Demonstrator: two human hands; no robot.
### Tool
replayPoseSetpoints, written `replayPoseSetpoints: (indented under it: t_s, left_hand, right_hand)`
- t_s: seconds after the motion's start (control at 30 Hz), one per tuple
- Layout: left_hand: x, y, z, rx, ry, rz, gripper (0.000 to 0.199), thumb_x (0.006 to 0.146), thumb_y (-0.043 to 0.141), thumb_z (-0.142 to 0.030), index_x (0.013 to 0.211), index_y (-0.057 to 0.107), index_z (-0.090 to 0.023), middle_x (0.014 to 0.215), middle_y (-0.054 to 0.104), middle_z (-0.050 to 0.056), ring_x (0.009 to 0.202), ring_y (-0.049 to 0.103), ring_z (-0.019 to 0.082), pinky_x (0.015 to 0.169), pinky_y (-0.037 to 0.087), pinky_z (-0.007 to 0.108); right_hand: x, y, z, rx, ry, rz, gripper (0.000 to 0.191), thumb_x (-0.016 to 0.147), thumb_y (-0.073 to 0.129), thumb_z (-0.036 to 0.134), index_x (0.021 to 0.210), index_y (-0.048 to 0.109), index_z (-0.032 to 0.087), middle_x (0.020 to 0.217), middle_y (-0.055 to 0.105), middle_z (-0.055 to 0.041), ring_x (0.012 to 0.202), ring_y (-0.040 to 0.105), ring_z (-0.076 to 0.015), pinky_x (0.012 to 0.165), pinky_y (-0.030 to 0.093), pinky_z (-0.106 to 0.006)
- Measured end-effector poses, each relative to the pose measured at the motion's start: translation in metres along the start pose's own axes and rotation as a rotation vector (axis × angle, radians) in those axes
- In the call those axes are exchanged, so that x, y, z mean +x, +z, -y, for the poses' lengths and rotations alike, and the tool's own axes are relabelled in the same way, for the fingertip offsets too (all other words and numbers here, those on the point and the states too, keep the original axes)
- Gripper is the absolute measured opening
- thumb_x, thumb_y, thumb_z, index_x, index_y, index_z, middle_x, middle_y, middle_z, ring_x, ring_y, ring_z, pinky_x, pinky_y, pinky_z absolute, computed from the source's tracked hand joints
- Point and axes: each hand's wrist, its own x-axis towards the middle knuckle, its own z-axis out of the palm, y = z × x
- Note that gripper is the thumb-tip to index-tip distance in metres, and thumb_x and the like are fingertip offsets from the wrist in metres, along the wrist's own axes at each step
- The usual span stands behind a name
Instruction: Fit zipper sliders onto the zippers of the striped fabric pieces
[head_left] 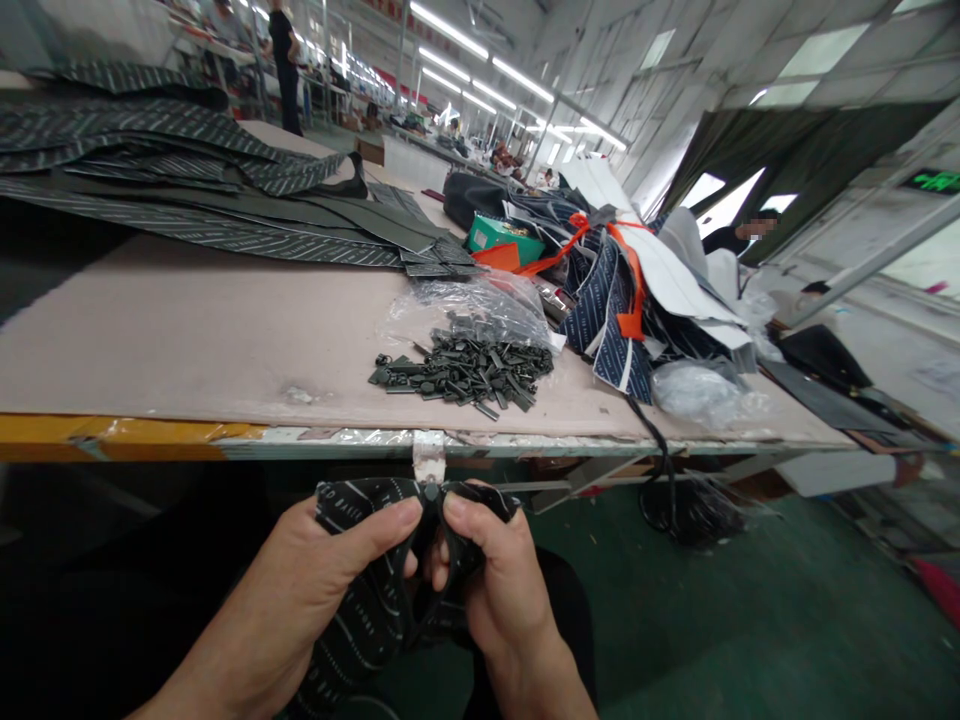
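A piece of black fabric (364, 610) with white printed lettering and stripes is stretched between my two hands, just below the table's front edge. My left hand (300, 560) pinches its left side, thumb on top and fingers curled beneath. On the other side my right hand (506, 570) grips the cloth the same way. Between the thumb tips sits a small dark round piece (431, 491) at the fabric's upper edge; its kind is unclear. A pile of small dark parts (480, 372), resembling zipper pulls, lies on the table beyond, partly in clear plastic.
Striped dark fabric strips (187, 190) are stacked across the table (187, 340) at the left. Right of the pile are a green box (504, 238), navy printed panels (611, 310) with orange ties and a clear plastic bag (697, 390). Other people work farther off.
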Motion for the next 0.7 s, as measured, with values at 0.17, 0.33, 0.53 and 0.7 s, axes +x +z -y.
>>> replayPoseSetpoints:
  t_s: [0.17,0.33,0.53,0.7]
  left_hand:
    - [0.006,0.003,-0.003,-0.006,0.014,-0.032,0.028,0.064,0.092,-0.043,0.059,0.079,-0.019,0.058,0.078,0.003,0.053,0.068,0.018,0.054,0.056,0.025]
    - [0.005,-0.008,0.001,0.03,-0.022,0.018,0.032,0.064,0.092,-0.051,0.068,0.082,-0.021,0.065,0.081,0.003,0.061,0.071,0.02,0.059,0.059,0.026]
    - [-0.01,-0.028,0.022,0.14,-0.078,-0.007,0.037,0.06,0.094,-0.055,0.076,0.085,-0.022,0.076,0.084,0.006,0.075,0.076,0.028,0.072,0.063,0.033]
    - [-0.012,-0.023,0.02,0.007,-0.113,0.0,0.033,0.056,0.098,-0.047,0.073,0.084,-0.022,0.071,0.083,0.005,0.067,0.076,0.027,0.066,0.063,0.033]
  right_hand:
    - [0.003,0.0,-0.006,0.0,-0.043,0.066,0.038,0.069,0.087,0.042,0.058,0.064,0.015,0.047,0.063,-0.0005,0.039,0.05,-0.008,0.041,0.043,-0.017]
    - [-0.001,-0.017,-0.006,-0.126,-0.142,0.106,0.031,0.08,0.085,0.042,0.076,0.068,0.017,0.064,0.069,0.0015,0.053,0.059,-0.0105,0.055,0.052,-0.021]
    - [-0.019,-0.049,-0.004,-0.354,-0.153,0.231,0.038,0.079,0.087,0.04,0.109,0.079,0.019,0.098,0.078,-0.0033,0.089,0.068,-0.0188,0.082,0.054,-0.026]
    - [-0.019,-0.054,-0.012,-0.28,-0.087,0.236,0.034,0.068,0.093,0.039,0.093,0.082,0.017,0.083,0.077,-0.0009,0.071,0.063,-0.0152,0.069,0.052,-0.024]
